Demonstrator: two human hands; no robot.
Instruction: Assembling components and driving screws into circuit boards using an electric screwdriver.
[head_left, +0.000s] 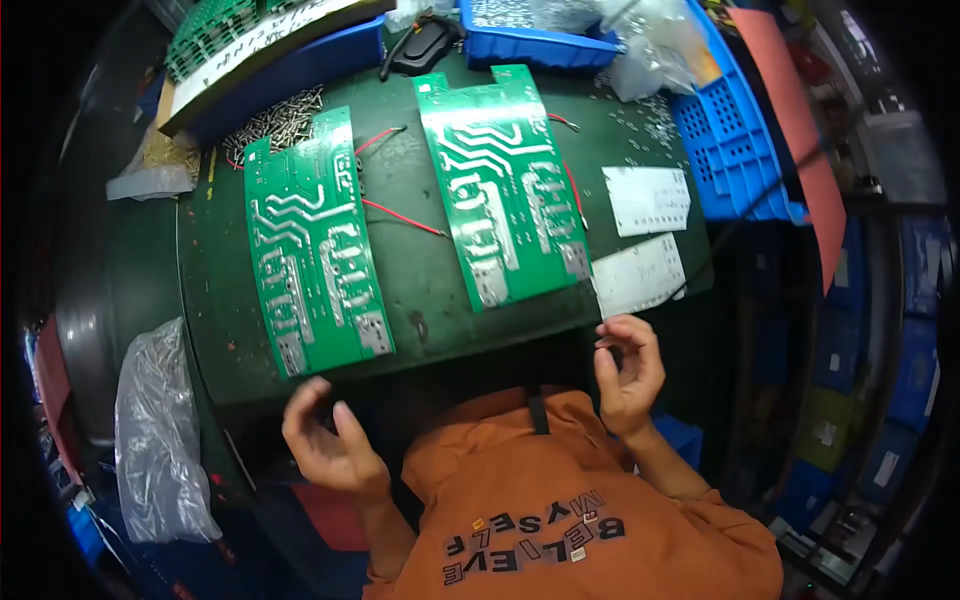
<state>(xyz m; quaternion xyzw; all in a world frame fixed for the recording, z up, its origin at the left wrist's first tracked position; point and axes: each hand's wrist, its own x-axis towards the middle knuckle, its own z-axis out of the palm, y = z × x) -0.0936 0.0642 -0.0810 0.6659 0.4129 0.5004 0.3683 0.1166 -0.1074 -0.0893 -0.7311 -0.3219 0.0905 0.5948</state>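
Observation:
Two green circuit boards lie side by side on the table with their soldered faces up: a left board (318,245) and a right board (505,190). Red wires (405,218) stick out from beneath them. My left hand (335,440) hovers just off the table's front edge, below the left board, with thumb and fingers apart and nothing in it. By the near corner of a white card (640,275) is my right hand (630,378), its fingers curled but apart, seemingly holding nothing. A second white card (646,200) lies behind that one.
Loose metal screws (280,125) are piled behind the left board. A blue tray (540,47) of small parts and a black tool (425,45) are at the back. At right stands a blue perforated crate (735,150). A clear plastic bag (160,440) hangs at left.

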